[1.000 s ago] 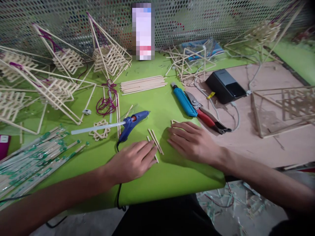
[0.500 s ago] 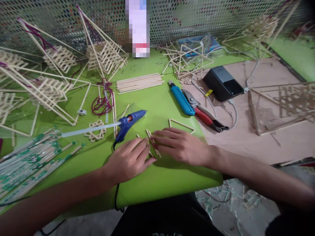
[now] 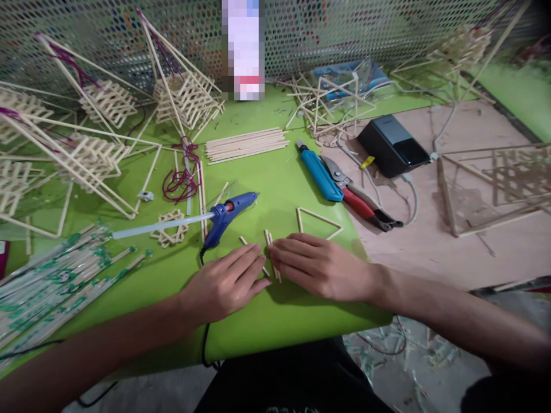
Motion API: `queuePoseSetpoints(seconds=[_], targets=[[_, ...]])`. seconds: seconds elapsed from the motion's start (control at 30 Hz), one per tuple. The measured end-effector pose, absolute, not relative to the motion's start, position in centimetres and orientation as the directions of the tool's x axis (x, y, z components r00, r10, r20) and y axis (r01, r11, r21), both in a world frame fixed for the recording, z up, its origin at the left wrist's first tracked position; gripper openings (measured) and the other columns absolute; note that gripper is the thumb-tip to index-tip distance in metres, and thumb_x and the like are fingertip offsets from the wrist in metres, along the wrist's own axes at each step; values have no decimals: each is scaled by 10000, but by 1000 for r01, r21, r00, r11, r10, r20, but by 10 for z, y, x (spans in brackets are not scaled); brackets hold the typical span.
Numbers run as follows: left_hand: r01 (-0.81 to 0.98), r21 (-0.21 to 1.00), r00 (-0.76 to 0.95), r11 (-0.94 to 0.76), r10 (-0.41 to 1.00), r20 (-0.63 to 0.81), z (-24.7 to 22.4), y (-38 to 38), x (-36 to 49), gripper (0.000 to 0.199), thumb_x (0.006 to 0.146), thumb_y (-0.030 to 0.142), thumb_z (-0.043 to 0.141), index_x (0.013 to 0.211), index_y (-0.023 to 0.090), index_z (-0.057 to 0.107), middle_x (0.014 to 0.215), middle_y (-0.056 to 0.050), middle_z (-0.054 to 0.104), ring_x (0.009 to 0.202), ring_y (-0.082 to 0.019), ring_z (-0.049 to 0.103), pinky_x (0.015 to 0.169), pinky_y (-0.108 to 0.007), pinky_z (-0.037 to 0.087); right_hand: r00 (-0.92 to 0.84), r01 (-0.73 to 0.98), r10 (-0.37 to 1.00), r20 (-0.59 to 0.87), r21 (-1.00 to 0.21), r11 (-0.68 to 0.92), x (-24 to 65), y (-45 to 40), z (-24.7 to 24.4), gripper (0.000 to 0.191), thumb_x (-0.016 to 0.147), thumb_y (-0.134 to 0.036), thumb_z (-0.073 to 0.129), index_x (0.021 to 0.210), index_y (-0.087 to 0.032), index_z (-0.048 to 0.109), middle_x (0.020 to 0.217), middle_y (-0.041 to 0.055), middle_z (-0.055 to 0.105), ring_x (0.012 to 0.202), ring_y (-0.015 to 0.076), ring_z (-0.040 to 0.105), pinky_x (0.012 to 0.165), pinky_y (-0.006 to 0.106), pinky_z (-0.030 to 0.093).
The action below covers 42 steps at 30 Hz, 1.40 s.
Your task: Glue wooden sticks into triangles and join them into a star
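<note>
Your left hand (image 3: 224, 284) lies palm down, fingers stretched out and side by side, thumb spread a little away, with a short stick (image 3: 243, 240) running beneath the fingertips. Your right hand (image 3: 322, 267) is palm down too, fingers nearly straight and together, their tips at a pair of sticks (image 3: 266, 236); its thumb is hidden, so whether it grips them cannot be told. The pair lies between your two sets of fingertips.

Under your fingers spreads a smooth green cover (image 3: 275, 189), its front edge just on your side of them. Right of your right fingers it gives way to a bare, pale board (image 3: 430, 252) bearing a black box (image 3: 394, 146). Just beyond those fingers is a triangle (image 3: 320, 218); beyond your left fingers, a blue glue gun (image 3: 235, 207), and farther on, a stick bundle (image 3: 245, 146). Past everything stands a perforated screen (image 3: 189, 49). Stick frames (image 3: 185, 103) crowd the far left. Below your right forearm, scraps (image 3: 413, 367) litter the grey floor (image 3: 390, 390).
</note>
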<state>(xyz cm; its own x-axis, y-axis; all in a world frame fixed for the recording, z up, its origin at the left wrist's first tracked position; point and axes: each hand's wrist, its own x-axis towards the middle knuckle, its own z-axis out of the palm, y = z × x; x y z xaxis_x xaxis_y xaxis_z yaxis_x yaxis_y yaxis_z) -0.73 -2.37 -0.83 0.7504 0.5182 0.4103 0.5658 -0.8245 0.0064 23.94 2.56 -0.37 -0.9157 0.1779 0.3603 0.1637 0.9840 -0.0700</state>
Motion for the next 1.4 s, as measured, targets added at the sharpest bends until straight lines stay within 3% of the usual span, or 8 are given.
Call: queuePoseSetpoints(seconds=[0.3, 0.5, 0.77, 0.93, 1.1, 1.23, 1.4], targets=[[528, 69, 756, -846, 505, 417, -10, -22, -7, 210, 935, 205, 666, 1030, 20, 691, 1074, -153, 742, 1116, -248, 688, 1032, -370, 574, -907, 222, 194, 373, 33, 974, 240, 13, -2, 168, 969, -135, 552, 1063, -58, 667, 1140, 172, 706, 1094, 240, 662, 907, 388, 577], [490, 155, 747, -858, 505, 431, -11, -22, -7, 143, 926, 165, 666, 1001, 45, 687, 1017, -122, 744, 1099, -216, 688, 988, -340, 598, -906, 224, 193, 376, 40, 974, 242, 10, -1, 146, 947, -118, 586, 1036, -30, 660, 1108, 214, 707, 1071, 253, 678, 900, 404, 582], [496, 159, 753, -854, 514, 412, -10, -22, -7, 239, 930, 235, 670, 1047, 27, 677, 1092, -172, 719, 1117, -238, 678, 1007, -356, 581, -913, 214, 175, 369, 67, 974, 241, 8, -2, 145, 947, -136, 585, 1027, -42, 662, 1075, 195, 714, 1039, 251, 685, 897, 397, 580], [512, 47, 780, -858, 487, 394, -9, -22, -5, 403, 946, 326, 652, 1193, 7, 644, 1174, -202, 698, 1100, -279, 683, 933, -379, 610, -949, 115, 44, 311, 212, 971, 242, 8, 3, 176, 960, -193, 556, 1012, -93, 692, 1031, 121, 732, 971, 222, 684, 906, 391, 563], [527, 34, 786, -849, 502, 362, -10, -23, -4, 406, 950, 345, 643, 1219, 41, 648, 1220, -195, 684, 1096, -295, 679, 910, -398, 613, -972, -20, -113, 205, 408, 913, 243, 5, 13, 280, 958, -214, 498, 1037, -57, 716, 1008, 157, 740, 964, 248, 695, 888, 390, 546], [525, 49, 786, -849, 507, 354, -9, -23, -4, 363, 955, 300, 633, 1212, 44, 653, 1244, -198, 674, 1156, -295, 657, 956, -398, 596, -962, -45, -158, 225, 438, 898, 246, 7, 17, 305, 973, -240, 488, 1076, -55, 707, 1000, 160, 740, 942, 232, 699, 884, 380, 540], [514, 105, 786, -851, 516, 339, -9, -22, -3, 330, 961, 249, 613, 1215, 40, 638, 1265, -198, 664, 1207, -272, 632, 997, -385, 578, -913, -20, -177, 367, 391, 920, 251, 18, 17, 237, 959, -233, 559, 1045, -66, 703, 940, 137, 740, 935, 222, 710, 856, 365, 558]])
